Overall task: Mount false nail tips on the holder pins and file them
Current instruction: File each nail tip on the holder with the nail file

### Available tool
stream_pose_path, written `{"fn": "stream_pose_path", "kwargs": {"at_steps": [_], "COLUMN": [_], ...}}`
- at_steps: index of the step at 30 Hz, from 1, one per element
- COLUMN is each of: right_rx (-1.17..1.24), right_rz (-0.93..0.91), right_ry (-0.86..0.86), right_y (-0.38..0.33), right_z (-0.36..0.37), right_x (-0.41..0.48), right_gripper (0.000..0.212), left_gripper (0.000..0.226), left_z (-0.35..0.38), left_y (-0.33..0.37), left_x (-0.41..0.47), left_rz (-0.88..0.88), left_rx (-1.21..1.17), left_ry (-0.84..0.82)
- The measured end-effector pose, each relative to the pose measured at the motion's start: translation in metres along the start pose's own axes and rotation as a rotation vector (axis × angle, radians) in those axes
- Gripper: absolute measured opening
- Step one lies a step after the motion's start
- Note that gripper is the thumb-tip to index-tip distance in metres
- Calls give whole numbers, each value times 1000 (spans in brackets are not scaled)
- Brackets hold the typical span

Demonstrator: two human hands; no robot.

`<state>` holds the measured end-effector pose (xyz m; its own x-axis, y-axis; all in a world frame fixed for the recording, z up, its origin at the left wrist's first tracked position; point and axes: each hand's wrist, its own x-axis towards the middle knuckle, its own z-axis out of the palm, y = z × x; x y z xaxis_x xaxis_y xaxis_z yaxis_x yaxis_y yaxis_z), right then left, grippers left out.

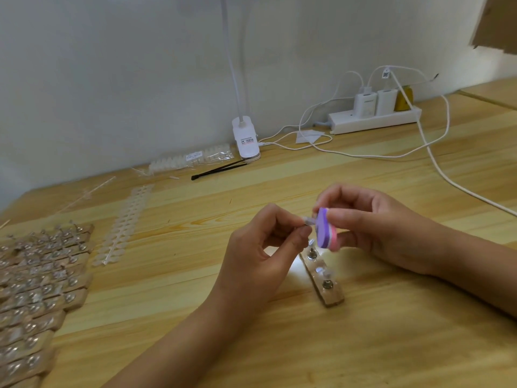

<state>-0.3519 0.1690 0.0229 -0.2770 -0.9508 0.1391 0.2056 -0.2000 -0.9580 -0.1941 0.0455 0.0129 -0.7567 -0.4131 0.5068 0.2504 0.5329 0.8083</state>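
Observation:
My left hand (263,245) pinches a small clear nail tip (392,221) between thumb and forefinger, just above the table. My right hand (372,228) grips a small purple and pink file block (324,229) and holds its face against the tip. Below both hands lies a brown holder strip (331,292) with metal pins; one pin (326,273) carries a clear tip, the others look bare.
Many holder strips with mounted tips (36,289) are stacked at the left edge. A strip of loose tips (123,222) lies beside them, a bag of tips (193,159) and black tweezers (218,170) further back. A lamp clip (246,141), power strip (375,119) and cables (436,161) occupy the back right.

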Motion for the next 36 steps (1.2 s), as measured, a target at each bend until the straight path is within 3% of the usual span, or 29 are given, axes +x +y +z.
{"fn": "stream_pose_path", "kwargs": {"at_steps": [4,8,9,13,17,22,26,31,36], "right_rx": [51,6,-9,65,18,71,4,98,141], "right_rz": [-77,20,12,-75,16,-58,-2,-102,-86], "right_ry": [238,-10,-24,198,-47,187,-20,194,156], "right_y": [-2,-1,1,-1,-1,-3,-1,-4,-2], "right_z": [-6,-3,0,-6,-2,-10,-3,-9,-1], "right_x": [5,0,0,4,0,4,1,4,3], "right_gripper": [22,13,12,21,12,16,14,25,34], "left_gripper": [15,17,18,18,16,17,19,14,5], "left_z": [0,0,-1,0,-1,0,-1,0,-3], "left_y": [0,0,0,0,-1,-1,-1,-1,-3], "left_x": [-1,1,1,1,0,0,0,-1,2], "left_rz": [-11,-11,-11,-33,-14,-19,-4,-28,-77], "left_rx": [-5,0,3,-20,-7,-21,-11,-44,-208], "left_ry": [-22,-8,-8,-18,-15,-26,-15,-23,71]}}
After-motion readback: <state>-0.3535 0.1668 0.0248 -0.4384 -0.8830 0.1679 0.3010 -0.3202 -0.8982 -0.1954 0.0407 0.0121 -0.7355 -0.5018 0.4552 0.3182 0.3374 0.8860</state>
